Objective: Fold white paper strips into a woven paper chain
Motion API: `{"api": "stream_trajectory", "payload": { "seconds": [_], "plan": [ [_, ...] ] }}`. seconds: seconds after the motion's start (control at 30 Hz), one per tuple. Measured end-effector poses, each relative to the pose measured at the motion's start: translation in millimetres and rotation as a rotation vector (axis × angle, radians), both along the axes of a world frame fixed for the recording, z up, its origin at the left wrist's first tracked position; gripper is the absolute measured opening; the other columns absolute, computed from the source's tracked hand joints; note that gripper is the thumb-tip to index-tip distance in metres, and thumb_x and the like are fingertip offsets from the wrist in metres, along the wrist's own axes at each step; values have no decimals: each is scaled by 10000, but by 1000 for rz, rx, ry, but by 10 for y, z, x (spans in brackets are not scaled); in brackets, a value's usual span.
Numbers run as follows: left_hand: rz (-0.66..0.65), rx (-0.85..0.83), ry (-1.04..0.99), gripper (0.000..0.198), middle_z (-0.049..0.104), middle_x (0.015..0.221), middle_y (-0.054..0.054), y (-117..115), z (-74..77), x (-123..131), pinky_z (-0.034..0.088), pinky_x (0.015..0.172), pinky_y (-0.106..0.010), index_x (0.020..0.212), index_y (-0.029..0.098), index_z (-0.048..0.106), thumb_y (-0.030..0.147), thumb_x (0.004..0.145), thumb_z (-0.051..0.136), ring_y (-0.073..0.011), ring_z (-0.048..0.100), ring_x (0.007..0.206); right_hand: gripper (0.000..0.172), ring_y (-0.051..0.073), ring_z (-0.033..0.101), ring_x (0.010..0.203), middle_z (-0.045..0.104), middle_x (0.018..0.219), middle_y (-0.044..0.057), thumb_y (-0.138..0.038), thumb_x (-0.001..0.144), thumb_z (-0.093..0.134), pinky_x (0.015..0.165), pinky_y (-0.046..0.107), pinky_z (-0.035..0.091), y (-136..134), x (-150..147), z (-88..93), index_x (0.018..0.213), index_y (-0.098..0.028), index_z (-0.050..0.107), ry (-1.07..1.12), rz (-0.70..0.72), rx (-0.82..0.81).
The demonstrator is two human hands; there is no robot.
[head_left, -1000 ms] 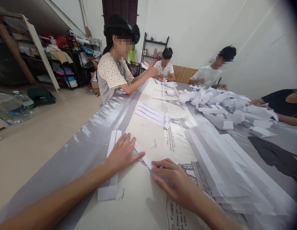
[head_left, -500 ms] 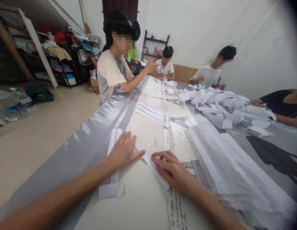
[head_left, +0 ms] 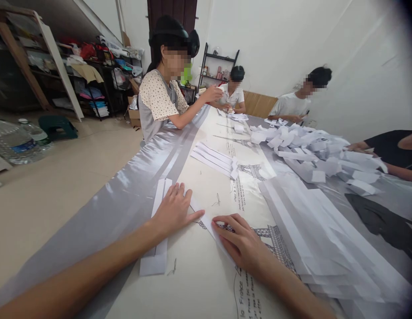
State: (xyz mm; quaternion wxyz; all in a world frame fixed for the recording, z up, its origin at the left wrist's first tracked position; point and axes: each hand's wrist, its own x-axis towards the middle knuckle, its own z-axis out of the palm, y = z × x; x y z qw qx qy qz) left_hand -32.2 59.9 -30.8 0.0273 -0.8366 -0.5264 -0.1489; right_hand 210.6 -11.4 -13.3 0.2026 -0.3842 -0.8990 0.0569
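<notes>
My left hand (head_left: 174, 210) lies flat with fingers spread on a narrow white paper strip (head_left: 206, 223) on the table. My right hand (head_left: 241, 241) presses down on the same strip just to the right, its fingers flat and close together. A folded white paper strip (head_left: 157, 261) runs under my left wrist toward the near edge. Both rest on a cream tablecloth (head_left: 206, 283) printed with Eiffel towers and text.
A stack of long white paper sheets (head_left: 319, 235) lies to my right. A pile of folded paper pieces (head_left: 312, 148) sits farther back, and several strips (head_left: 212, 157) lie in the middle. Other people sit around the table. Shelves and water bottles (head_left: 13, 144) stand at left.
My right hand slid left and up along the strip, flattening onto it. My left hand stayed in place. The view shifted slightly.
</notes>
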Motion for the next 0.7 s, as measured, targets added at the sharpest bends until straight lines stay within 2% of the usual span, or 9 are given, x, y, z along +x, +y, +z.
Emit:
{"api": "stream_trajectory", "payload": {
  "seconds": [0.17,0.33,0.47,0.6,0.7],
  "plan": [
    [-10,20,-5,652,534,1439,-260,4,-4,-7,362,1155,-549,1201,101,608,680,906,547,-434,442,1399,373,258,592,1061,636,1279,113,-93,1010,425,868,450,591,-19,-12,-36,1310,-229,601,14,1,20],
    [-7,-4,-22,675,525,1435,-291,-5,10,-2,346,1167,-547,1202,63,610,666,900,573,-445,430,1404,387,273,577,1102,619,1293,126,-84,1008,410,889,474,583,-29,-14,-88,1322,-220,590,48,-9,-13],
    [-2,3,-18,653,542,1429,-264,30,20,-31,341,1174,-533,1197,89,610,669,899,578,-425,442,1402,315,265,589,1125,609,1282,118,-160,1005,502,915,449,589,-57,1,-40,1300,-229,588,72,-42,-73],
    [42,-3,72,661,546,1416,-279,106,44,-99,345,1170,-522,1203,77,599,672,922,541,-411,453,1398,336,271,643,1071,608,1265,134,-248,986,577,821,419,631,-144,40,33,1320,-222,555,6,-55,-71],
    [42,-2,94,668,552,1410,-274,141,52,-133,352,1164,-519,1203,88,596,691,933,501,-403,451,1401,316,276,668,1037,630,1228,147,-196,998,521,790,422,639,-222,68,20,1314,-206,534,-19,-47,2]
  ]
}}
